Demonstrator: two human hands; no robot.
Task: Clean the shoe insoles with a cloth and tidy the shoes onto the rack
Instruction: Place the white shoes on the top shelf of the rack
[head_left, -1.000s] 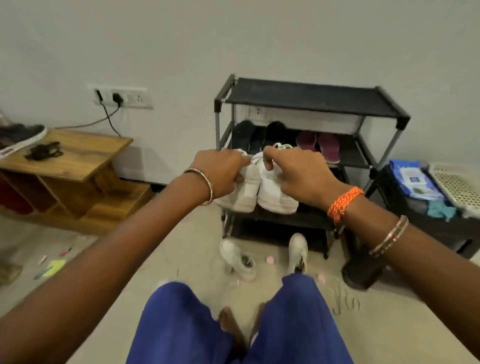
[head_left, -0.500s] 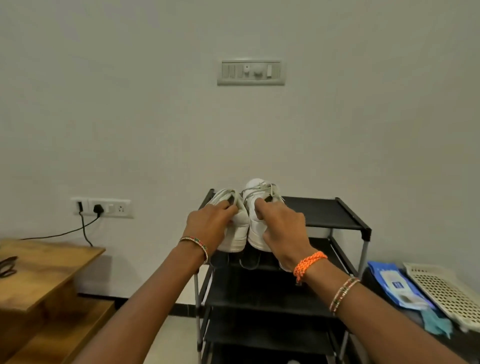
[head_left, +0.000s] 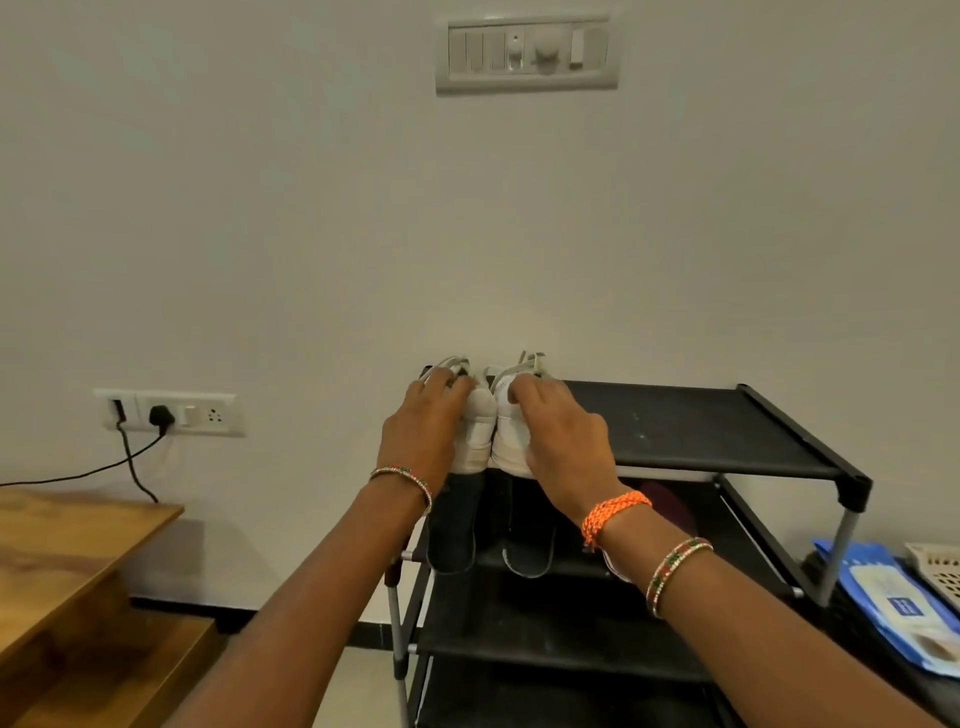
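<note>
Two white shoes were held side by side on the top shelf (head_left: 701, 426) of the black rack (head_left: 852, 493), at its left end, heels toward the camera and touching each other. The left shoe (head_left: 480, 431) was gripped by the left hand (head_left: 426, 431), whose fingers were curled over its collar and into the opening. The right shoe (head_left: 506, 431) was gripped in the same way by the right hand (head_left: 561, 441), fingers hooked over the top near the laces. Whether the soles were fully resting on the shelf could not be told, as the heels were partly hidden by the hands.

Below the hands, on the next shelf down, two dark insoles (head_left: 452, 525) were seen lying lengthwise, and a maroon item (head_left: 670, 504), only partly seen, was just to the right of the right wrist. An orange braided band (head_left: 613, 512) was worn on the right wrist.

Far to the right of the hands, a blue packet of wipes (head_left: 898, 608) and a white perforated basket (head_left: 940, 566) were seen. Well to the left, a wooden desk (head_left: 67, 545) stood under a wall socket (head_left: 171, 413) with a black plug. Above the hands, a switch panel (head_left: 527, 52) was mounted on the wall.
</note>
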